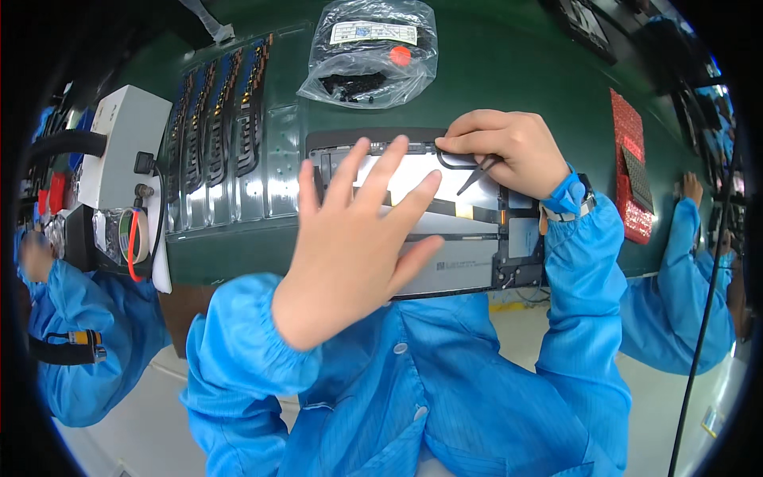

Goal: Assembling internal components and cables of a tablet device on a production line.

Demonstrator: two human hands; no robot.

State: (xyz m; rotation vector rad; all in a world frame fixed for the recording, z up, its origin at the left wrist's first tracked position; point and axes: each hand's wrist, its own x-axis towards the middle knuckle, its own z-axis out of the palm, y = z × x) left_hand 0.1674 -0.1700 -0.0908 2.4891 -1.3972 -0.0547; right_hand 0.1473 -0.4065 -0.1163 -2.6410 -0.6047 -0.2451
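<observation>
An opened tablet-like device (457,274) lies in front of me, with silver panels, a dark frame and small boards along its edge. My left hand (350,230) is spread above its left half, fingers stretched out and holding nothing. Whether the fingertips touch the device I cannot tell. At the upper right edge, my right hand (509,151) is closed around dark tweezers (474,175), whose tips point down over the silver panel. Its thumb and forefinger pinch at the black edge by a dark rounded strip (455,164); the fingers partly hide this spot.
A clear plastic bag (369,56) of black parts lies beyond the device. To the left are a clear tray (274,187) with several dark circuit strips (253,111) and a white box (123,147). Red bubble wrap (628,159) lies right. Co-workers' blue sleeves (675,302) show at both sides.
</observation>
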